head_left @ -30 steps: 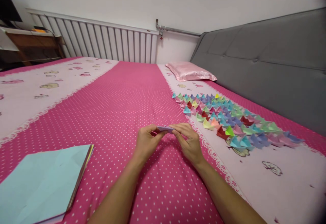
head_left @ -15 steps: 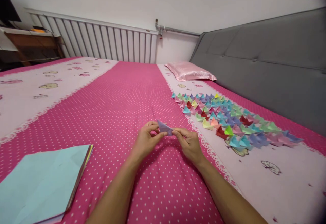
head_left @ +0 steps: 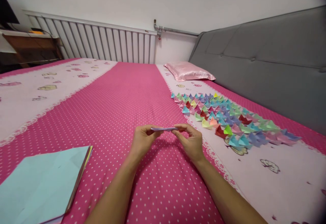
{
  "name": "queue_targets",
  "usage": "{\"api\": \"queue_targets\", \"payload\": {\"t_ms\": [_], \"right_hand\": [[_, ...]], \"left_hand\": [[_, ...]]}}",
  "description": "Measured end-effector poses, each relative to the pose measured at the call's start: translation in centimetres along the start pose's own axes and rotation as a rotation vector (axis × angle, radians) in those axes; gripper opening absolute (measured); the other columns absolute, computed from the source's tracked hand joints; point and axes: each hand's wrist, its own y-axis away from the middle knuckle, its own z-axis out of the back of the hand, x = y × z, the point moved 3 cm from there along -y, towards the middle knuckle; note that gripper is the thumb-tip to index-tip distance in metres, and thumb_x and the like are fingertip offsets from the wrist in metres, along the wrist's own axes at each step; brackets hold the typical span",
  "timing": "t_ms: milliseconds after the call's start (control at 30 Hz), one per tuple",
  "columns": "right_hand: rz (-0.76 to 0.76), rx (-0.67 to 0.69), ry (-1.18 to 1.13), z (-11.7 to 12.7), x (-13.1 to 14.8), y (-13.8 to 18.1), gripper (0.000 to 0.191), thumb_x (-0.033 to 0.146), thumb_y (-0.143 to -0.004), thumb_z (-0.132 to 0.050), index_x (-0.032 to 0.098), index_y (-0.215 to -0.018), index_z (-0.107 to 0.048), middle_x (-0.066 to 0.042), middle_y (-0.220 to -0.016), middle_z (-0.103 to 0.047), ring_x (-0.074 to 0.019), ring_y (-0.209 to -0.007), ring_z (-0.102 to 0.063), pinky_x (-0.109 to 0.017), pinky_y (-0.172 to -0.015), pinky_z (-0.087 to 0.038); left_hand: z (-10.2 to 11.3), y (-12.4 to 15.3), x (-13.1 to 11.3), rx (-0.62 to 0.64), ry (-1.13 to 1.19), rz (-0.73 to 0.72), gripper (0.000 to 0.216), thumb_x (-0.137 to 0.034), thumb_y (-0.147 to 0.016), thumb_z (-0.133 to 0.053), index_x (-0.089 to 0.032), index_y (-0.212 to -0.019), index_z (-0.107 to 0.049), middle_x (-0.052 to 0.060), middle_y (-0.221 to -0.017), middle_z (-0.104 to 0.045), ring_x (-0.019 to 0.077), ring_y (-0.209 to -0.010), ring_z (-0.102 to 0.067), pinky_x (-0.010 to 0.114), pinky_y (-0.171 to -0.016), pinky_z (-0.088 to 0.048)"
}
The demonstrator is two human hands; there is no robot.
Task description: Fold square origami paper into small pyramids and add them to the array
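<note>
A small folded piece of purple paper (head_left: 165, 129) is held level just above the bed, its thin edge facing me. My left hand (head_left: 145, 141) pinches its left end between thumb and fingers. At the other end, my right hand (head_left: 189, 141) grips it the same way, thumb below and fingertips on top. Its flat faces are mostly hidden at this angle. To the right of my right hand stand rows of folded paper boats (head_left: 224, 115) in many colours. A stack of paper sheets (head_left: 46, 180), light blue on top, lies on the left.
The pink dotted bedspread (head_left: 132, 91) covers the bed beneath everything. A shiny pink pillow (head_left: 188, 71) rests at the far right, by the grey padded headboard (head_left: 259, 57). Behind the bed are a white radiator (head_left: 102, 40) and a pipe (head_left: 175, 30).
The purple paper has turned from a tilted triangle with its face showing to a level, edge-on strip. Both hands have shifted slightly apart and still hold it.
</note>
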Motion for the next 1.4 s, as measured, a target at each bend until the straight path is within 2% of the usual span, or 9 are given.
{"api": "queue_targets", "payload": {"t_ms": [300, 500, 600, 700, 1033, 1133, 1300, 1400], "right_hand": [[0.005, 0.042, 0.004, 0.1, 0.3, -0.1, 0.011, 0.030, -0.079, -0.060, 0.022, -0.081, -0.067, -0.001, -0.076, -0.067, -0.0166, -0.072, -0.060, -0.031, -0.069, -0.047], [0.103, 0.128, 0.013, 0.0, 1.2, -0.2, 0.009, 0.027, -0.079, -0.059, 0.022, -0.085, -0.064, -0.005, -0.091, -0.066, -0.0203, -0.089, -0.059, -0.038, -0.082, -0.045], [0.156, 0.150, 0.061, -0.1, 1.4, -0.1, 0.010, 0.026, -0.076, -0.063, 0.024, -0.085, -0.066, -0.004, -0.082, -0.067, -0.0202, -0.082, -0.058, -0.037, -0.076, -0.046], [0.196, 0.159, 0.083, -0.3, 1.4, -0.1, 0.003, 0.024, -0.076, -0.063, 0.024, -0.077, -0.067, -0.002, -0.072, -0.066, -0.0189, -0.073, -0.057, -0.035, -0.070, -0.045], [0.180, 0.197, 0.088, -0.3, 1.5, 0.0, 0.006, 0.026, -0.077, -0.063, 0.023, -0.074, -0.067, -0.001, -0.066, -0.064, -0.0167, -0.065, -0.054, -0.032, -0.063, -0.042], [0.088, 0.157, 0.040, -0.3, 1.0, 0.1, 0.009, 0.027, -0.076, -0.063, 0.022, -0.069, -0.066, 0.000, -0.063, -0.062, -0.0154, -0.062, -0.053, -0.030, -0.061, -0.041], [-0.224, 0.106, -0.225, -0.8, -0.3, 0.2, 0.017, 0.032, -0.073, -0.066, 0.017, -0.066, -0.064, 0.001, -0.058, -0.062, -0.0114, -0.055, -0.054, -0.025, -0.056, -0.042], [-0.304, 0.101, -0.310, -1.1, -0.5, 0.4, 0.017, 0.033, -0.069, -0.069, 0.016, -0.065, -0.065, 0.002, -0.058, -0.063, -0.0103, -0.053, -0.053, -0.023, -0.055, -0.042]], "left_hand": [[0.1, 0.0, 0.1, -0.005, -0.033, 0.036, 0.010, -0.025, -0.064, -0.069, -0.017, -0.069, -0.072, 0.004, -0.061, -0.068, 0.0119, -0.055, -0.057, 0.022, -0.052, -0.044], [0.0, -0.1, 0.2, 0.005, -0.037, -0.018, 0.008, -0.022, -0.066, -0.066, -0.017, -0.068, -0.072, 0.004, -0.065, -0.070, 0.0146, -0.061, -0.061, 0.025, -0.057, -0.047], [-0.2, 0.0, 0.6, 0.037, -0.055, -0.008, 0.009, -0.024, -0.066, -0.066, -0.016, -0.067, -0.071, 0.004, -0.063, -0.069, 0.0146, -0.058, -0.061, 0.024, -0.055, -0.046], [-0.4, 0.1, 0.7, 0.077, -0.062, 0.007, 0.008, -0.020, -0.066, -0.065, -0.016, -0.068, -0.072, 0.004, -0.063, -0.069, 0.0149, -0.059, -0.062, 0.025, -0.057, -0.047], [-0.7, 0.2, 0.8, 0.179, -0.092, -0.012, 0.011, -0.021, -0.069, -0.064, -0.016, -0.075, -0.072, 0.005, -0.068, -0.071, 0.0141, -0.059, -0.061, 0.025, -0.057, -0.045], [-0.9, 0.2, 0.8, 0.200, -0.037, 0.032, 0.011, -0.022, -0.068, -0.065, -0.015, -0.074, -0.072, 0.005, -0.068, -0.070, 0.0127, -0.058, -0.059, 0.024, -0.057, -0.043], [-1.3, 0.4, 0.6, 0.133, 0.165, 0.152, 0.015, -0.028, -0.065, -0.069, -0.013, -0.063, -0.067, 0.003, -0.058, -0.064, 0.0093, -0.052, -0.054, 0.021, -0.055, -0.041], [-1.7, 0.6, 0.4, 0.114, 0.284, 0.190, 0.020, -0.031, -0.064, -0.071, -0.012, -0.066, -0.066, 0.002, -0.058, -0.063, 0.0086, -0.052, -0.055, 0.020, -0.057, -0.042]]}}
